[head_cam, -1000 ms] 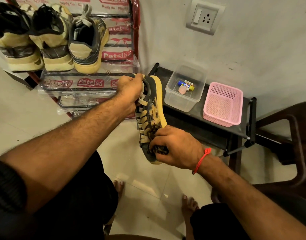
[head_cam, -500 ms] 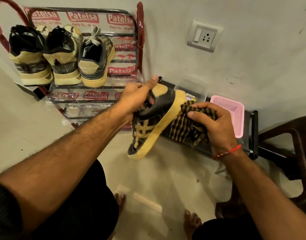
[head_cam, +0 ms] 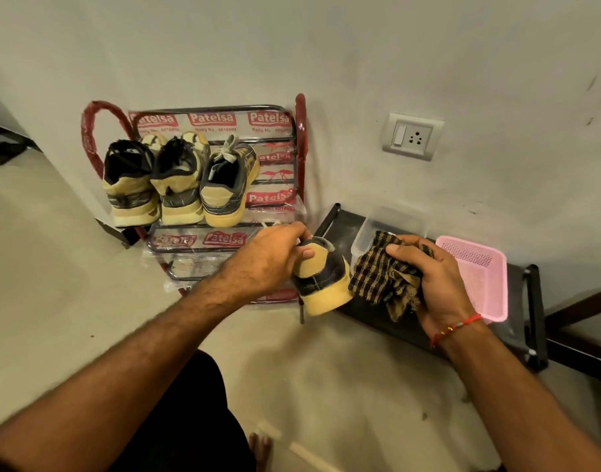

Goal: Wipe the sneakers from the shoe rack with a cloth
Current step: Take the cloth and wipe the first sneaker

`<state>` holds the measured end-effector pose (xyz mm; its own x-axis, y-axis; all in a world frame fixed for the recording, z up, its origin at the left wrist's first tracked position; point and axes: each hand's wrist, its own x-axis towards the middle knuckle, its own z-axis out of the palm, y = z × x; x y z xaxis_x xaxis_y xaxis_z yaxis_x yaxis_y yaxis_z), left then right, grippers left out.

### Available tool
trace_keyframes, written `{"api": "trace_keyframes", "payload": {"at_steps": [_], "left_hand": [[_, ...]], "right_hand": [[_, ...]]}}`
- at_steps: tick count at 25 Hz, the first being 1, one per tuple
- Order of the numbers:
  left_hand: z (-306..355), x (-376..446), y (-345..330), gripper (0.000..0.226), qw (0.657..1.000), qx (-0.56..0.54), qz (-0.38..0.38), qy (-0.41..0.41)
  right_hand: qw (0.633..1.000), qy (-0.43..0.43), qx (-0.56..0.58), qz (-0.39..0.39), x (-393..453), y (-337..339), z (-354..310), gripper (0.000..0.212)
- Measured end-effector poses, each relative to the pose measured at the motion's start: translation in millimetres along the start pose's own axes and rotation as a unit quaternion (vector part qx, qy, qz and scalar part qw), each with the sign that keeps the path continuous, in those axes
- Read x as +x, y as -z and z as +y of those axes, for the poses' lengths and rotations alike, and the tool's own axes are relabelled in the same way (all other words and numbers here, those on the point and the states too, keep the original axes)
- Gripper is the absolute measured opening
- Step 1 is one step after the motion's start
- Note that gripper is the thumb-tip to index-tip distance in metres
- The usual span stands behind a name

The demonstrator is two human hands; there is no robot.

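Since the earlier frame the sneaker point(head_cam: 321, 284) has turned heel-toward-camera and the cloth point(head_cam: 382, 279) has come off its sole. The left hand point(head_cam: 270, 258) grips the sneaker's heel collar; the right hand point(head_cam: 428, 275) clutches the checked cloth just beside it, above the black desk point(head_cam: 387, 321). Three sneakers point(head_cam: 179, 185) sit on the shoe rack point(head_cam: 300, 137)

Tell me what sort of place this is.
Probably a home entryway or room corner: a shoe rack holding sneakers stands against a plain wall with a switch and socket plate, beside a low black bench.
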<state>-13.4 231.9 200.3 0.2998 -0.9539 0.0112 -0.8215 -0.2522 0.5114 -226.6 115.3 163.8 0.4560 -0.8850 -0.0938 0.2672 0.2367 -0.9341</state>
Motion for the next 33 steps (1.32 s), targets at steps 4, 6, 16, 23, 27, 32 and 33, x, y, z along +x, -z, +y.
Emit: {"api": "trace_keyframes", "payload": {"at_steps": [4,6,16,23,27,32,33], "left_hand": [[-2,-16,29,0.02,0.997,-0.064,0.017,0.049],[-6,-23,37,0.016,0.986,-0.138,0.043,0.088],[-39,-47,44,0.016,0.951,-0.008,0.309,-0.027],[-52,29,35,0.021,0.932,0.005,0.363,-0.01],[-65,84,17,0.033,0.942,0.043,0.331,0.023],[-78,129,-20,0.043,0.966,0.095,0.229,0.076],[-79,133,-23,0.042,0.963,0.11,0.231,0.081]], "right_hand": [[1.0,-0.011,-0.008,-0.004,2,-9,5,0.017],[1.0,-0.015,-0.003,0.003,2,-13,6,0.026],[1.0,0.006,-0.019,0.005,-3,-21,8,0.013],[1.0,0.011,-0.023,-0.016,3,-35,14,0.008],[1.0,0.018,0.002,-0.005,16,-37,19,0.01],[0.999,0.023,0.03,0.019,32,-36,30,0.017],[0.999,0.021,0.043,0.026,34,-36,31,0.02]]}}
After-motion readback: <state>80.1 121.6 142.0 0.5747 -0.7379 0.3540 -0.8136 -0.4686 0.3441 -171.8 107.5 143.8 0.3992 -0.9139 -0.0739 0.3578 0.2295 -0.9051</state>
